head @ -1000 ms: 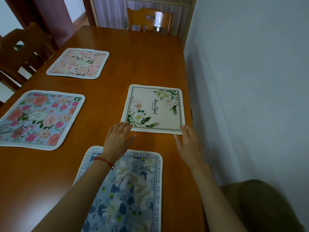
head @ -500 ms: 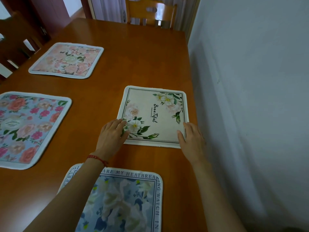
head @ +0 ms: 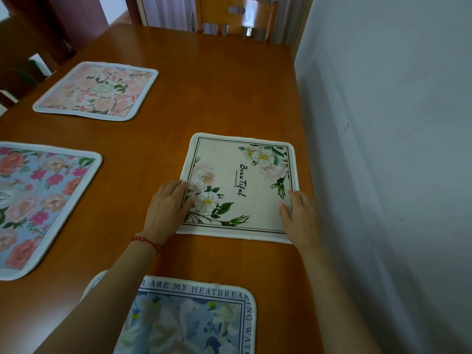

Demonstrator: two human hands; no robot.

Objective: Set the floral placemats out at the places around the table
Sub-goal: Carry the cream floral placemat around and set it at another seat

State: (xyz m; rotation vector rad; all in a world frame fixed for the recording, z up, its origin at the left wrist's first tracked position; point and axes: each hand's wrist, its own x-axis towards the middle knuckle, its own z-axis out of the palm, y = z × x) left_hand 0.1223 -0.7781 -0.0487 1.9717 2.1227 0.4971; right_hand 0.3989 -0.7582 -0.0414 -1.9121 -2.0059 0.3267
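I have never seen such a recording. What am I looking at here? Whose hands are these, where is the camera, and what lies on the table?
There is no machine here: a person wears one camera on the head, looking down at their own two hands. The wooden table carries four floral placemats. The left hand and right hand lie flat on the side edges of the cream placemat, beside the wall. Nothing is lifted or gripped. A pink placemat and a blue rose placemat lie to the left, a blue lettered placemat nearest. A chair stands at the far end.
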